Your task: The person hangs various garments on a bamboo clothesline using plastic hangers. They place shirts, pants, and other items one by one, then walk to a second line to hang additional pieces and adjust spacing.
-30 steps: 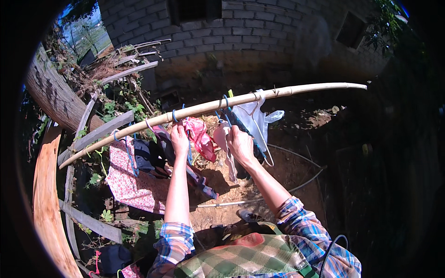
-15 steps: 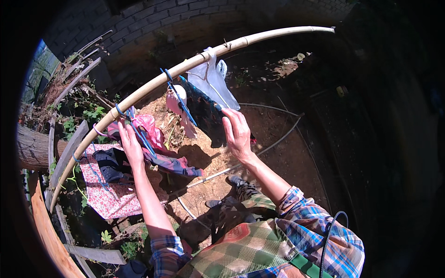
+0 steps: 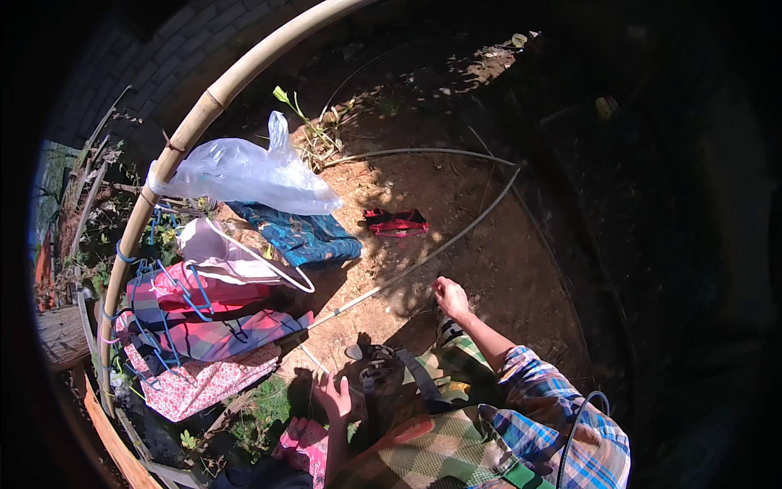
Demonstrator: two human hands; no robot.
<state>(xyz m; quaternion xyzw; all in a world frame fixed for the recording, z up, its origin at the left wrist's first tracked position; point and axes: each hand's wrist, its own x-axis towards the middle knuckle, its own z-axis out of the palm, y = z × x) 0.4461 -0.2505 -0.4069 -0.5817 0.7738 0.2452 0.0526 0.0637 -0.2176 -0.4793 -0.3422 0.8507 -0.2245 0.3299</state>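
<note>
My left hand (image 3: 332,397) is low in front of me, its fingers apart and nothing in it. A pink patterned cloth (image 3: 301,444) shows beside that wrist. To the right, my right hand (image 3: 450,297) hangs above the dirt with fingers curled in; nothing shows in them. A small red and black garment (image 3: 397,222) lies on the ground beyond it. Left of both hands, a bamboo pole (image 3: 216,96) carries a clear plastic bag (image 3: 244,175), blue patterned cloth (image 3: 301,232), a pale bra (image 3: 212,247), a plaid shirt (image 3: 244,332) and pink floral cloth (image 3: 212,379), several on blue hangers.
A thin pale pole (image 3: 407,267) crosses the ground and meets another long pole (image 3: 415,151) at the far right. Weathered boards (image 3: 90,191), a log (image 3: 65,334) and plants stand along the left. A block wall (image 3: 175,57) rises behind.
Both hands have come down from the bamboo pole toward my body, the right one curling its fingers. My view has shifted, so the pole now stands further left with its laundry.
</note>
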